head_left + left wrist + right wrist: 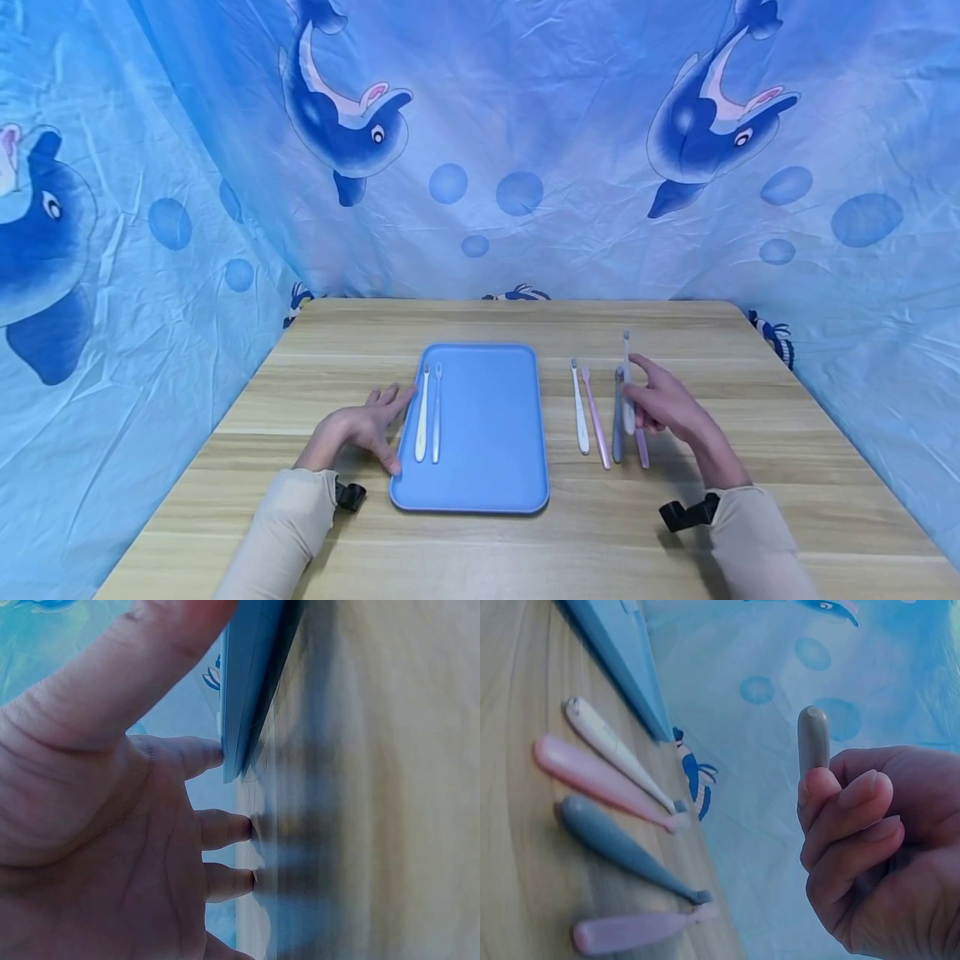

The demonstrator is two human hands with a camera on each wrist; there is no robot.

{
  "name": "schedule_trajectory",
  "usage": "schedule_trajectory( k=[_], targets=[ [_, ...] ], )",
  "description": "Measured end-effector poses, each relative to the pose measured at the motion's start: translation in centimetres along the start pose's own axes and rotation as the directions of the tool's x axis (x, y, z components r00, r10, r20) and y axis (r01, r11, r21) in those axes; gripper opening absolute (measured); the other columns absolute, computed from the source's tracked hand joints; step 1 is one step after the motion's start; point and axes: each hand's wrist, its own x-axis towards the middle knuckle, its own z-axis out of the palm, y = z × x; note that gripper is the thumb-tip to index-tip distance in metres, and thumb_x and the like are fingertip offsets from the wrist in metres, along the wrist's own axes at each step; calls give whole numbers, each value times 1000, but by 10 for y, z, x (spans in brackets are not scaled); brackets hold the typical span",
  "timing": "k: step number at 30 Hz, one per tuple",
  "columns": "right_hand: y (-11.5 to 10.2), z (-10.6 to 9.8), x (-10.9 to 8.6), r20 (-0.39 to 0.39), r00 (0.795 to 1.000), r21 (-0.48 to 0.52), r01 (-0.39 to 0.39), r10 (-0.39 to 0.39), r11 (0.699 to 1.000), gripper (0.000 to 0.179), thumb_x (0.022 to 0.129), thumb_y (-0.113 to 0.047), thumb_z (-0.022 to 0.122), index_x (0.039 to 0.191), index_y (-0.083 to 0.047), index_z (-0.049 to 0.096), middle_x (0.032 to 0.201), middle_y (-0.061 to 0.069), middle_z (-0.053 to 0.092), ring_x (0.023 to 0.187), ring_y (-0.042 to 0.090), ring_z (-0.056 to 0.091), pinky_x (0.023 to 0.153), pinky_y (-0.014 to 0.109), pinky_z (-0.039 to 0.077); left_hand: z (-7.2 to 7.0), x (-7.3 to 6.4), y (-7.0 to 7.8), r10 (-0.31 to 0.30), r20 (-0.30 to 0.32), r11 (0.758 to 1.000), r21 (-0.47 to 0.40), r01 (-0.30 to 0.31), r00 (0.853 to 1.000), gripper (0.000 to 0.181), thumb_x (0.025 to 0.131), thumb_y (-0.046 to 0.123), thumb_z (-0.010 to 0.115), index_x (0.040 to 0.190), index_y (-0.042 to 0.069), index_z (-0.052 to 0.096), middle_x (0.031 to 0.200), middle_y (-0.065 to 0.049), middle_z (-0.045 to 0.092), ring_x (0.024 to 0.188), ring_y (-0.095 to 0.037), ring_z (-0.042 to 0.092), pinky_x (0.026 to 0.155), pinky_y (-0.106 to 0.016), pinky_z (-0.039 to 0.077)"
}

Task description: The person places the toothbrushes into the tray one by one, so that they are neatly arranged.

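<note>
My right hand [670,406] pinches a pale grey toothbrush [627,354] upright above the table, its bristle head up. In the right wrist view, the handle end [813,739] pokes out past the curled fingers. Beneath and left of that hand lie a white toothbrush [580,412], a pink toothbrush [596,417], a blue-grey toothbrush [617,425] and a partly hidden purple toothbrush [642,450]. My left hand [365,423], fingers spread, touches the left edge of a blue tray [487,433]. A cream toothbrush [422,421] and a light blue toothbrush [437,421] lie side by side on its left part.
The wooden table [480,554] carries everything. A blue curtain [480,125] printed with dolphins hangs behind it and along both sides. Each wrist wears a black camera mount, such as the right one [688,512].
</note>
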Motion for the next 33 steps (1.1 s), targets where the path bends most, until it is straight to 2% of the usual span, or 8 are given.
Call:
schedule_trajectory(
  k=[7, 14, 19, 25, 33],
  targets=[
    [-11, 7, 5, -1, 1000, -5, -7, 7, 1000, 75, 101, -14, 50, 161, -4, 6, 51, -1, 55, 37, 8, 48, 37, 27, 42, -1, 0, 0, -5, -2, 1000, -4, 5, 1000, 147, 53, 47, 96, 163, 17, 3, 169, -24, -3, 152, -54, -8, 117, -77, 8],
    [-24, 16, 11, 18, 1000, 26, 18, -19, 999, 77, 100, -13, 50, 161, -5, 4, 51, -1, 55, 38, 8, 49, 38, 29, 45, -3, 0, 0, -4, 2, 1000, 0, 4, 1000, 147, 53, 48, 96, 163, 17, 3, 169, -24, -3, 152, -54, -8, 117, -77, 8],
    [-30, 23, 15, 27, 999, 40, 22, -23, 999, 77, 99, -13, 49, 162, -7, 5, 50, -1, 55, 38, 8, 49, 37, 29, 44, -4, 0, 0, -3, 7, 1000, 2, 3, 1000, 147, 53, 49, 96, 163, 17, 3, 169, -24, -3, 152, -54, -8, 116, -78, 9],
    [-37, 28, 18, 37, 999, 57, 28, -30, 998, 75, 103, -19, 51, 162, -7, 6, 51, -2, 54, 38, 8, 47, 37, 27, 42, -4, 0, 1, -2, 4, 1000, 3, 2, 1000, 147, 53, 49, 96, 163, 17, 3, 169, -24, -3, 152, -54, -7, 117, -77, 9],
    [-48, 40, 21, 36, 999, 67, 20, -23, 998, 71, 101, -15, 49, 161, -10, 12, 51, -1, 54, 39, 9, 47, 38, 25, 42, -4, -1, 0, 2, 6, 1000, 1, -2, 1000, 147, 54, 50, 95, 163, 16, 2, 168, -25, -3, 152, -54, -8, 116, -78, 9]
  ],
)
